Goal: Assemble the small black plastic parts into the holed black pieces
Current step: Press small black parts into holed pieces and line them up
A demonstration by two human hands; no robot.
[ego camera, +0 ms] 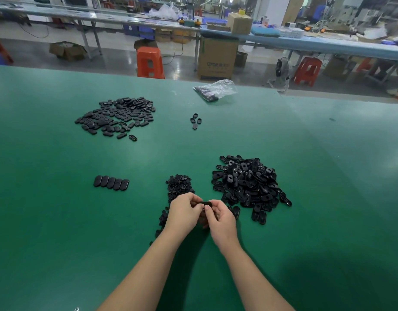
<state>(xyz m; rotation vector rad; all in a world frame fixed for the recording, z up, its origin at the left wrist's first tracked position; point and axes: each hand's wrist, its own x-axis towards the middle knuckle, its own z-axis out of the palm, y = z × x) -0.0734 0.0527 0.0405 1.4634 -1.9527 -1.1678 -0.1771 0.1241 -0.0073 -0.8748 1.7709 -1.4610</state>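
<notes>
Your left hand [185, 209] and right hand [220, 217] both pinch one black piece [204, 203] between curled fingers [208, 208], just left of the holed-piece pile [249, 182] on the tabletop [59, 221]. Box lettering is unreadable.

Left hand [185, 209] and right hand [220, 217] pinch one holed black piece [204, 203] above the green table [59, 221].

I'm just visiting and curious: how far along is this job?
Done, it seems: a far pile of closed pieces and a neat row. In hand: left hand and right hand hold one black piece. Left: a big holed-piece heap and small parts. Plenty remains.
</notes>
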